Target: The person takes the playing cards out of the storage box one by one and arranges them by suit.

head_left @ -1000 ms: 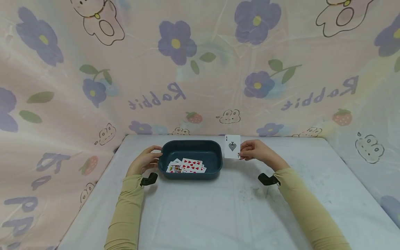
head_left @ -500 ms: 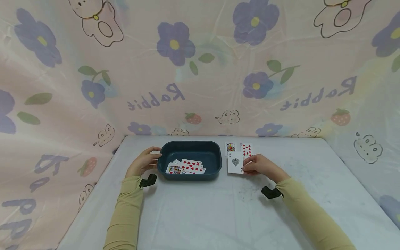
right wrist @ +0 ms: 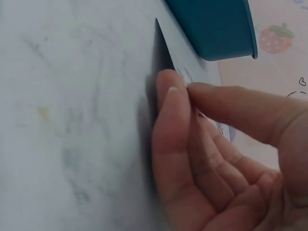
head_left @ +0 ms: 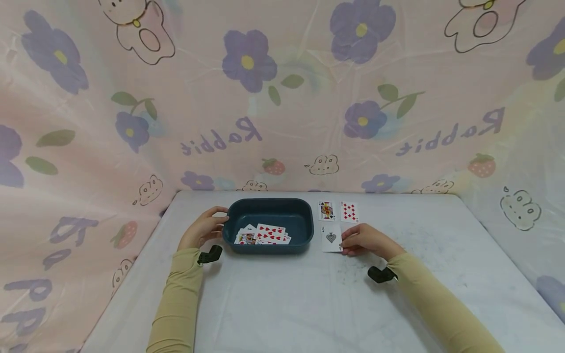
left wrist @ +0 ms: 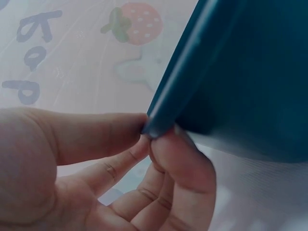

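Note:
My left hand (head_left: 204, 228) pinches the left rim of a dark teal tray (head_left: 268, 249) between thumb and fingers, which the left wrist view shows up close on the tray's rim (left wrist: 178, 72). Several face-up playing cards (head_left: 270, 233) lie overlapped inside it. To the tray's right, my right hand (head_left: 368, 240) pinches an ace of spades (head_left: 330, 237) by its lower right corner. In the right wrist view the card (right wrist: 163, 48) is seen nearly edge-on, between thumb and forefinger, tilted off the tabletop.
Behind the ace, a face card (head_left: 326, 211) and a red diamond card (head_left: 349, 212) lie side by side on the white tabletop (head_left: 273, 304). A patterned curtain (head_left: 282, 98) rises behind the table's back edge.
My right hand has brought the ace of spades toward me and lower, uncovering the two cards behind it. My left hand and the tray have stayed in place.

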A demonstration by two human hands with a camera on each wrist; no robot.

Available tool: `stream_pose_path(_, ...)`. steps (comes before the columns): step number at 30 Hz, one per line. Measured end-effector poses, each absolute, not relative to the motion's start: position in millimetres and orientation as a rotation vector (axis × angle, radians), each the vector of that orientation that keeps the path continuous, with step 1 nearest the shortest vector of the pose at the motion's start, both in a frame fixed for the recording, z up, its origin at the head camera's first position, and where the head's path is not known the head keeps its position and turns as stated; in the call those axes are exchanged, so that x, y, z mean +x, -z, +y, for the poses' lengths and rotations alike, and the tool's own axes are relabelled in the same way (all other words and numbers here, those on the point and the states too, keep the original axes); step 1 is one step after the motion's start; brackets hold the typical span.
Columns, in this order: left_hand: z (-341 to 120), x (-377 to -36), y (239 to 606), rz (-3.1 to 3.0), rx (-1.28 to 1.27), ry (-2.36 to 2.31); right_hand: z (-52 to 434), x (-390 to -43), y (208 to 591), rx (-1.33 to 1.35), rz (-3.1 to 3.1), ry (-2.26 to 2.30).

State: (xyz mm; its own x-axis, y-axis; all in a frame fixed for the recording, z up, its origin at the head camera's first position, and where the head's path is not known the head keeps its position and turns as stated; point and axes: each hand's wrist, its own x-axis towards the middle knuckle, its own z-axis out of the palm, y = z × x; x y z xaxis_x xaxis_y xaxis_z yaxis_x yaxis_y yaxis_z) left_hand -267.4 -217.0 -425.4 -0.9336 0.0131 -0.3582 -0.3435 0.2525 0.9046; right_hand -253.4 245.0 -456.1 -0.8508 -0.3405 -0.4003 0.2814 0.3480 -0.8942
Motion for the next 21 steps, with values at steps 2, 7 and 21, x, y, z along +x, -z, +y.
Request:
stream_pose_path(2, -217, -268, 425, 2.237, -0.300, -1.729, 244, -255, 455, -0.025, 2.085, 1.538)
stream_pose_path(7, -217, -269, 426, 2.233, -0.312, -1.735, 240, -257, 452, 0.002, 2.091, 1.529)
stream_pose_path(21, -218, -268, 428, 2.230, -0.306, -1.743, 229, -256, 445, 0.046, 2.185, 1.396)
